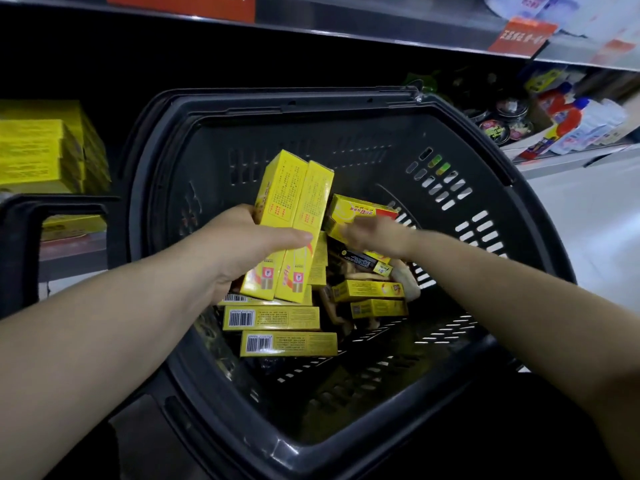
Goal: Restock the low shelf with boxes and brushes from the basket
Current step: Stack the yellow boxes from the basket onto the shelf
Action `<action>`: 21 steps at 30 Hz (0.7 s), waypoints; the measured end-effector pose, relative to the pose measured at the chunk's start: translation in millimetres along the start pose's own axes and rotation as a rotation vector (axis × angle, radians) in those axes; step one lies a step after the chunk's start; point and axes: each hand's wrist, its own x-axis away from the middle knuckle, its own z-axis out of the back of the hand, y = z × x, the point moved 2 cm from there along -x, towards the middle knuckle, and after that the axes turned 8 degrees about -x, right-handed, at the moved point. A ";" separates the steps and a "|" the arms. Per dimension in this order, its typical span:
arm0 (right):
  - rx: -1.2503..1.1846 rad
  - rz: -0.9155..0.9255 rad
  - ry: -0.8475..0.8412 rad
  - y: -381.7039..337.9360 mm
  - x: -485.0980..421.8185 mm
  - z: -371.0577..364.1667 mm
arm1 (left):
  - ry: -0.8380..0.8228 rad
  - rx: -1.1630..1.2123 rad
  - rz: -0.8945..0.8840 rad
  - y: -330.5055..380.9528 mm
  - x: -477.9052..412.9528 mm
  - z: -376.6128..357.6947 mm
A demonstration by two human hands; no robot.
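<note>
Your left hand (242,244) is gripping two yellow boxes (294,216) above the basket (346,102), fingers curled round them. Your right hand (374,233) is lying on a third box (349,211) inside it; the blur is hiding whether its fingers are holding it.

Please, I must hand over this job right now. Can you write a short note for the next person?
Left hand grips two yellow boxes above the basket.
Right hand, blurred, reaches a third box; grip unclear.
Done: a stack of yellow boxes sits on the shelf at left.
To do: more boxes and what look like brushes lie in the basket.
</note>
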 end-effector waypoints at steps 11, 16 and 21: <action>0.932 0.034 -0.248 22.5 -29.8 -64.3 | -0.027 0.027 -0.011 -0.3 -1.4 -2.0; 0.143 0.132 -0.157 -11.6 -7.2 -11.0 | -0.039 0.134 -0.035 -1.9 -2.5 -0.8; -0.750 0.237 -0.001 -60.8 23.5 16.0 | -0.074 0.267 -0.037 5.3 2.5 -1.1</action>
